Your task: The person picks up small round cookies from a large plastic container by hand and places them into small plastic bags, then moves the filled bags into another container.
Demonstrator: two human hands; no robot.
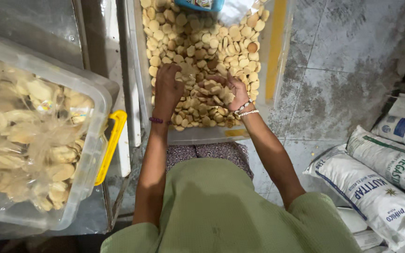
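A clear plastic bin (264,70) on the floor in front of me holds a heap of small round pale biscuits (202,42). My left hand (167,86) lies palm down on the biscuits at the near left of the heap. My right hand (230,91) is cupped palm up and carries a small pile of biscuits. The two hands are close together, almost touching. Bead bracelets sit on both wrists.
A second clear bin (92,154) with a yellow latch, at my left, holds bagged biscuits. White printed sacks (376,182) lie stacked at the right on the grey tiled floor (343,61). A blue container edge (200,4) shows at the top.
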